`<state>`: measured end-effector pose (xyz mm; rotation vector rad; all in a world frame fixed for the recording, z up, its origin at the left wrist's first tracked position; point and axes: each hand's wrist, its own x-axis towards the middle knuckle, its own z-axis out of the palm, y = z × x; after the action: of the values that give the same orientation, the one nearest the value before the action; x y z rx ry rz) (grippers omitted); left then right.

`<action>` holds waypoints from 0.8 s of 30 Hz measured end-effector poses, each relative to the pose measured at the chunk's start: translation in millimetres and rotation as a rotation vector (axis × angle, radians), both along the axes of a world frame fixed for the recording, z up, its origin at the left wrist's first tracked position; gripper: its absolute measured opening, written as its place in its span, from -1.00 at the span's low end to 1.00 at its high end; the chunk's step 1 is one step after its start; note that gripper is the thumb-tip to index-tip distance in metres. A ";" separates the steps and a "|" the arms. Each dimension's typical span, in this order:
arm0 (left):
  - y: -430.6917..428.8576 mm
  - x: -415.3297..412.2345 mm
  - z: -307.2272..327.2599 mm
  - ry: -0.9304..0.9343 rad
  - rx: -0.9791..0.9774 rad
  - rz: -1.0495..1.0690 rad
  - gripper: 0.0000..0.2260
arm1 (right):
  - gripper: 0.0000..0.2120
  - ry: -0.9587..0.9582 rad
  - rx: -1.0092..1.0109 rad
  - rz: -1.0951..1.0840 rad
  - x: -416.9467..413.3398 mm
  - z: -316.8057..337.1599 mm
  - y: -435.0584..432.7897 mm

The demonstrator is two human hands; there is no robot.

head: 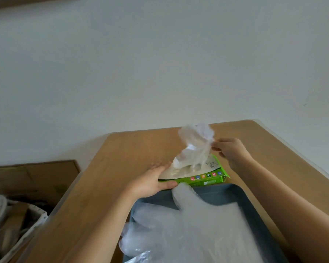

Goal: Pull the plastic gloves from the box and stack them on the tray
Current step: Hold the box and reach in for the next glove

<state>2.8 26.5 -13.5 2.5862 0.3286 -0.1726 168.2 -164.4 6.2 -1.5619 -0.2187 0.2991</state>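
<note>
No lettering can be read; only a hand outline (pixel 212 164) and small coloured icons (pixel 205 176) are seen on the box (pixel 185 181).

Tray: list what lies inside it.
Clear plastic gloves lie stacked in the grey tray, fingers spilling past its left rim. Only the far end of the tray floor shows. The rest is covered, so the number of gloves cannot be told.

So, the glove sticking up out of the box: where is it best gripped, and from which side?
Probably the loose, crumpled upper part of the glove, clear of the box, pinched from the right. It stands upright and free there; the right hand pinches its right edge, while the left hand grips the box's left end, blocking that side.
</note>
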 end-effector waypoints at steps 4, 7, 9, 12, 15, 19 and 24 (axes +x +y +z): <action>-1.0 -0.4 1.0 0.008 0.015 0.007 -0.30 | -0.69 0.389 0.147 -0.040 2.6 -2.6 -6.7; -2.2 0.3 2.6 0.015 -0.002 0.017 -0.30 | -0.45 0.239 0.040 0.151 0.0 13.1 -13.1; -2.3 1.6 7.2 0.024 0.000 0.018 -0.30 | -0.51 0.073 -0.079 0.240 -6.6 21.4 -15.1; -5.6 5.3 22.7 0.076 0.046 0.012 -0.30 | -0.80 -0.095 -0.101 0.116 -4.9 20.5 -14.5; -18.7 8.1 47.7 -0.128 0.032 0.154 -0.51 | -0.85 -0.150 -0.063 0.084 -3.2 26.8 -17.0; -48.6 19.0 74.5 -0.529 -0.322 0.239 -0.95 | -0.93 -0.258 0.012 0.095 -6.2 39.8 -20.4; -79.4 45.7 80.0 -0.339 -0.438 0.135 -0.66 | -0.63 -0.315 -0.111 0.169 -15.9 36.5 -13.6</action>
<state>48.5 -52.8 66.5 2.1036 0.2995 0.2188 152.3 -178.0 42.6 -1.7004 -0.5903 0.1977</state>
